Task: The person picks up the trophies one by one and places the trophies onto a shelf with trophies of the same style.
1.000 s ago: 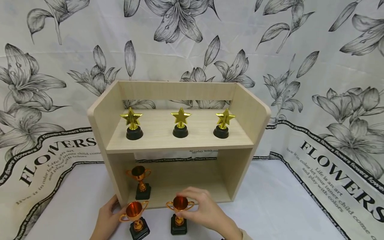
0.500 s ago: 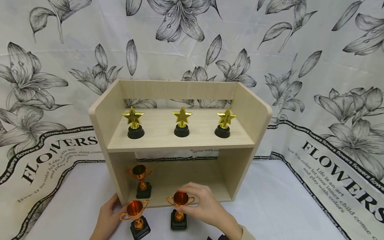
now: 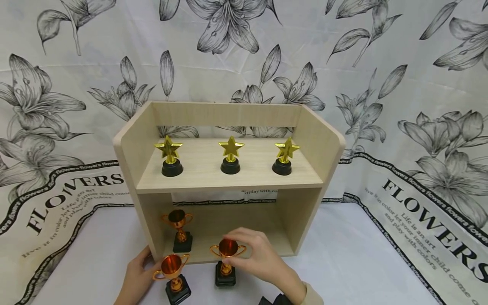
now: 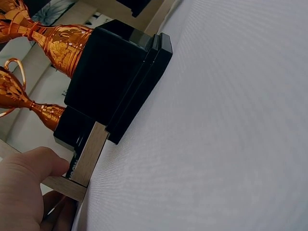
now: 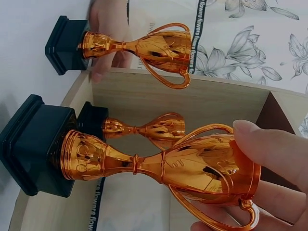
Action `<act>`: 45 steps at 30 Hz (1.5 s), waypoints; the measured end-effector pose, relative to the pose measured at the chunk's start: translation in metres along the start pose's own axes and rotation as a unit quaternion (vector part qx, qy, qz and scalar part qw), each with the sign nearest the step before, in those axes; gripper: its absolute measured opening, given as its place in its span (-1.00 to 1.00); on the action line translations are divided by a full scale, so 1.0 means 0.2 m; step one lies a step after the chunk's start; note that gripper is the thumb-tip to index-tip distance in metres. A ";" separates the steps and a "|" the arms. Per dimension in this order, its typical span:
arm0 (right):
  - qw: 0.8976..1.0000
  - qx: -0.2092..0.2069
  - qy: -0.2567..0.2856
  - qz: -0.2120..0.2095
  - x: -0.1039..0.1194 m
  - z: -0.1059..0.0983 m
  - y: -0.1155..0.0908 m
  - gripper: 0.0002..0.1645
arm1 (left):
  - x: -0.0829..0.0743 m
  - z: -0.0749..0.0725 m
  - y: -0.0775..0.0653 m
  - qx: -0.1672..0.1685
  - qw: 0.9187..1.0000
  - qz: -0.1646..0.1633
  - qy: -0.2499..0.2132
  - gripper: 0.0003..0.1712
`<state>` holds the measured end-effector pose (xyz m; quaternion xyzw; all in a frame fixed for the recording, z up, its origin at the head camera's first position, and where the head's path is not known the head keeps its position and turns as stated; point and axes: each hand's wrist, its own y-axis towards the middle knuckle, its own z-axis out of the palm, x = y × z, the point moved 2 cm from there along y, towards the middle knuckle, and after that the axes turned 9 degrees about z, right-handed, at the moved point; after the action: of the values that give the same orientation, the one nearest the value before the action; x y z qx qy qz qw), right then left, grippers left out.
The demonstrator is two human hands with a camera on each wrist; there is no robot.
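Note:
My right hand pinches a bronze-coloured trophy cup by its bowl, thumb on the near side and fingers behind. The held cup stays upright in front of the lower shelf, its black base seeming just off the table. With thumb and fingers, my left hand grips the lower left corner of the wooden shelf unit. Beside that hand a second trophy cup stands on the table. A third trophy cup stands inside the lower shelf at the left; the left wrist view shows its base near my thumb.
Three gold star trophies stand in a row on the upper shelf. White cloth covers the table, and a flower-printed cloth hangs behind. The unit's right side panel borders the lower compartment.
My right hand has carried its trophy cup a little up and forward, towards the lower shelf. The left hand and the other trophies have kept their places.

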<state>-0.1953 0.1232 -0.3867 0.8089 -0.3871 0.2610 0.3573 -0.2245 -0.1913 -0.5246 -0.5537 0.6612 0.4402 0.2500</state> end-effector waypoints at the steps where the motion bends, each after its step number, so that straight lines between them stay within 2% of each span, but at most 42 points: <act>1: 1.000 -0.001 -0.002 0.000 0.00 0.00 0.00 -0.50 | 0.00 0.00 0.00 -0.002 1.000 0.002 0.000 -0.24; 8: 0.999 -0.017 -0.013 -0.024 0.01 -0.01 0.03 -0.53 | 0.00 0.00 0.00 -0.007 1.000 0.014 0.008 -0.24; 17: 0.999 -0.025 -0.006 -0.025 0.03 -0.02 0.06 -0.52 | 0.00 0.00 -0.01 -0.016 0.999 0.026 0.016 -0.28; 25: 0.998 -0.042 -0.018 -0.044 0.04 -0.04 0.08 -0.53 | 0.00 0.00 0.00 -0.009 1.000 0.019 0.009 -0.26; 34: 0.999 -0.040 -0.017 -0.033 0.09 -0.06 0.09 -0.53 | 0.00 0.00 0.00 -0.007 1.000 0.011 0.003 -0.26; 39: 0.998 -0.046 -0.015 -0.036 0.04 -0.05 0.11 -0.52 | 0.01 0.00 0.00 -0.006 1.000 0.004 -0.002 -0.25; 45: 0.998 -0.052 -0.017 -0.038 0.05 -0.07 0.13 -0.54 | 0.01 0.00 0.00 -0.010 1.000 0.009 0.000 -0.26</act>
<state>-0.2138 0.1180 -0.3620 0.8074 -0.3755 0.2133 0.4020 -0.2244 -0.1933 -0.5267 -0.5504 0.6618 0.4487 0.2404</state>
